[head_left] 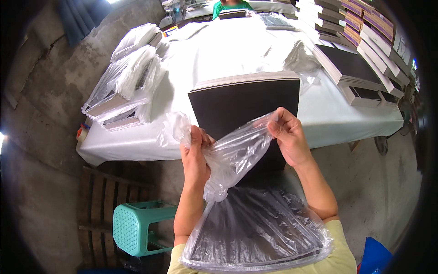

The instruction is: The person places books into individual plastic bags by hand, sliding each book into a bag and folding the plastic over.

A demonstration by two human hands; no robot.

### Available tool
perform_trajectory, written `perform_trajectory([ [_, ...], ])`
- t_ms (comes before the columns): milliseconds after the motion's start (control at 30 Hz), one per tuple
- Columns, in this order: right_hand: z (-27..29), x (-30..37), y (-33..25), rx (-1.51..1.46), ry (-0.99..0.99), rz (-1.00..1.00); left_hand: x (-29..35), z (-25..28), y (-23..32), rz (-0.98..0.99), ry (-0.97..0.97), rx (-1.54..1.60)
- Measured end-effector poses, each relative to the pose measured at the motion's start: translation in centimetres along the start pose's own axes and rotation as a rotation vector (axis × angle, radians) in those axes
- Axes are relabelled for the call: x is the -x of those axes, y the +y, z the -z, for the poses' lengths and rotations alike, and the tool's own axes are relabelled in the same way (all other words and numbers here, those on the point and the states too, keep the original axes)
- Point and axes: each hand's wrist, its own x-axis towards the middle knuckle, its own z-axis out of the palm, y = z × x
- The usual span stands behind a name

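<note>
A transparent plastic bag (239, 148) is stretched between my two hands, its mouth gathered and twisted. My left hand (194, 157) is closed around a bunched end of the plastic, and a crumpled tuft sticks out beyond it. With thumb and fingertips, my right hand (288, 137) pinches the other end, higher and to the right. Below the hands the film narrows into a bunched neck, then spreads over a flat black item (260, 223) close to my body. Beyond the plastic, a thick stack of black-faced boards (246, 98) with pale edges stands tilted at the table's front edge.
A white-covered table (228, 57) spans the front. Bagged stacks (130, 80) lie on its left; black-topped stacks (349, 66) lie right, beside tall piles. A loose bag (299, 57) lies near them. A green stool (130, 228) stands lower left. Across the table is a person in green (219, 8).
</note>
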Motion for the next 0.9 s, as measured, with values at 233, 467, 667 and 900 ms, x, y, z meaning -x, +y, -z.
perform_trajectory([
  [233,-0.3,0.2,-0.8,0.236,0.160,0.064,1.1,0.6,-0.1,0.124,0.130,0.060],
  [467,1.4,1.6,-0.6,0.457,0.173,0.118,1.4,9.1,0.1,-0.096,0.617,-0.192],
  [667,5.0,0.8,-1.9,0.393,0.344,0.159,2.0,17.4,6.3,-0.271,0.842,-0.245],
  [900,1.8,2.0,-0.2,0.499,0.171,0.116,2.0,-0.2,2.1,-0.150,-0.217,-0.531],
])
